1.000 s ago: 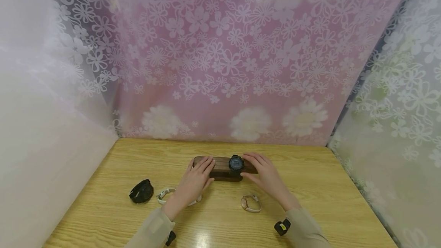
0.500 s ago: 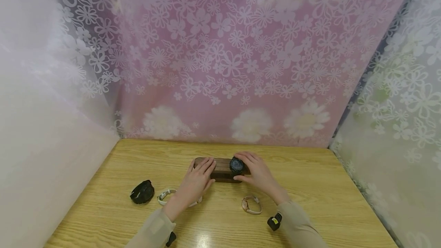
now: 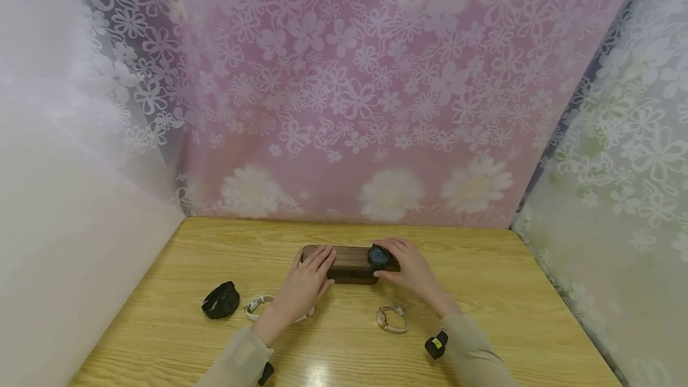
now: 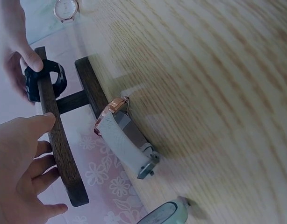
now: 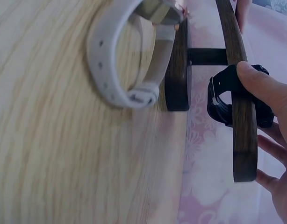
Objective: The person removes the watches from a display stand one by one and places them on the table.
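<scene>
A dark wooden watch stand [image 3: 352,255] with a raised bar over a base stands toward the back of the table. A black digital wristwatch [image 3: 378,256] is looped round its bar, right of the middle. My right hand [image 3: 414,267] pinches this watch; the right wrist view shows the thumb on its black strap [image 5: 227,79] and the fingers behind. My left hand [image 3: 301,285] holds the bar's left end, with the thumb on the near side and the fingers beyond it in the left wrist view.
On the table [image 3: 344,345], a second black watch [image 3: 221,300] lies at left. A white-strapped watch [image 3: 260,302] is partly hidden under my left forearm. A rose-gold watch [image 3: 392,319] with a pale strap lies front right. A floral curtain [image 3: 349,106] hangs behind.
My right hand has moved left to the black wristwatch, taken hold of it, and slid it a little right along the bar. My left hand has stayed on the stand.
</scene>
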Action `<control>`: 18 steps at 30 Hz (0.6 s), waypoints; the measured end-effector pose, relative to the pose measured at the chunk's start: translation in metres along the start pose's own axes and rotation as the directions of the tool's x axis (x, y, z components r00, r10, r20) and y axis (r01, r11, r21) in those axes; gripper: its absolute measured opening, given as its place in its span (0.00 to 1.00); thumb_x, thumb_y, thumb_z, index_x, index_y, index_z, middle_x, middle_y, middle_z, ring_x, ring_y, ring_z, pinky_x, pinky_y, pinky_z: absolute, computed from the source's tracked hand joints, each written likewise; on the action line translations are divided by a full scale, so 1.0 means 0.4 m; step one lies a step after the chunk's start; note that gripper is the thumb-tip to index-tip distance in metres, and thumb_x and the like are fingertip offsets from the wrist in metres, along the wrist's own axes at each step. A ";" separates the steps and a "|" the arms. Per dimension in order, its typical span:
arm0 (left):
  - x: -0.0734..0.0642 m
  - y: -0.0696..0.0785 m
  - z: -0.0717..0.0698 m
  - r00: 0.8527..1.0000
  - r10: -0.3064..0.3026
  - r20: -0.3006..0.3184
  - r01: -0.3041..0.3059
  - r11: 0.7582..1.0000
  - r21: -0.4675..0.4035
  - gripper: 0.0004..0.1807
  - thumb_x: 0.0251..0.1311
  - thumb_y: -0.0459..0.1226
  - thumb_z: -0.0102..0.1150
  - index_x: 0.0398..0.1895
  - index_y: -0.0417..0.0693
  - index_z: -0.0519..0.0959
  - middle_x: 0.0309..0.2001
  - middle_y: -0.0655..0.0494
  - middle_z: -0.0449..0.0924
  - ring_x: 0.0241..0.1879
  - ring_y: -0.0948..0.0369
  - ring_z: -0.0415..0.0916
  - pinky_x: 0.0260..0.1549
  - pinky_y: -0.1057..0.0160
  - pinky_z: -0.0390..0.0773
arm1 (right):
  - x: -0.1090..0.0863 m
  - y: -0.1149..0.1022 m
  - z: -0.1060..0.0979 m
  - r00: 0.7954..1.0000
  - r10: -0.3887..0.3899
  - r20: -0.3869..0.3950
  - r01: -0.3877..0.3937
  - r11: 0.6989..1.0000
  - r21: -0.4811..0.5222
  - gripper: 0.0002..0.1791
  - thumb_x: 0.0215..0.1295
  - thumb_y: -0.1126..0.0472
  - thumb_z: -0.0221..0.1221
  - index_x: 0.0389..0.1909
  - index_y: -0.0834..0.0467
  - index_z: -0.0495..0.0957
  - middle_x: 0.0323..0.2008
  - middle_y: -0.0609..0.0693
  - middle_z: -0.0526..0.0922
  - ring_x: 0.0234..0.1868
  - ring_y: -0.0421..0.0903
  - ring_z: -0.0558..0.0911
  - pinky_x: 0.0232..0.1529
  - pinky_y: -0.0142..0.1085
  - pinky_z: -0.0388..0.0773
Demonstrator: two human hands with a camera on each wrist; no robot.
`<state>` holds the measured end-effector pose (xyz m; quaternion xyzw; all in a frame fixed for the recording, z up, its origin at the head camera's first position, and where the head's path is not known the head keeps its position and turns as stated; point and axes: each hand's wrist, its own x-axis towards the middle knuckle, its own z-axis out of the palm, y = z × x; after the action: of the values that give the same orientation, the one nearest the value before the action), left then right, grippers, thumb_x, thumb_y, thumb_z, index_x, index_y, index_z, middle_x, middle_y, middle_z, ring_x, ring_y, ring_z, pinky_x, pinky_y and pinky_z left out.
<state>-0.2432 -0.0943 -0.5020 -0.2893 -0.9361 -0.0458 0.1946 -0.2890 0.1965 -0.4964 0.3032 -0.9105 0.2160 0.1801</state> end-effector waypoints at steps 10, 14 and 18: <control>0.002 0.001 0.001 1.000 0.010 -0.004 -0.010 1.000 0.016 0.32 0.73 0.48 0.57 0.75 0.44 0.67 0.74 0.48 0.66 0.73 0.52 0.64 0.69 0.37 0.64 | -0.026 0.035 -0.023 0.997 -0.038 -0.062 0.037 0.999 -0.008 0.42 0.46 0.52 0.80 0.65 0.53 0.77 0.58 0.55 0.82 0.61 0.59 0.78 0.59 0.61 0.75; 0.002 0.001 -0.002 1.000 0.007 -0.004 -0.007 1.000 0.012 0.33 0.72 0.48 0.58 0.75 0.44 0.67 0.74 0.47 0.66 0.73 0.52 0.64 0.68 0.36 0.64 | -0.034 0.047 -0.030 0.998 -0.026 -0.060 0.024 0.999 -0.028 0.41 0.48 0.51 0.80 0.65 0.53 0.77 0.58 0.55 0.81 0.61 0.59 0.78 0.60 0.61 0.74; 0.001 0.002 -0.005 1.000 0.012 -0.012 -0.012 1.000 0.010 0.32 0.72 0.48 0.58 0.75 0.43 0.67 0.74 0.47 0.66 0.73 0.52 0.65 0.68 0.36 0.64 | -0.045 0.055 -0.041 0.998 -0.023 -0.056 0.021 1.000 -0.022 0.41 0.48 0.51 0.79 0.65 0.53 0.77 0.59 0.56 0.81 0.61 0.59 0.78 0.58 0.60 0.76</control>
<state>-0.2423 -0.0941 -0.4999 -0.2935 -0.9334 -0.0417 0.2021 -0.2861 0.2291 -0.4972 0.3049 -0.9039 0.2126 0.2115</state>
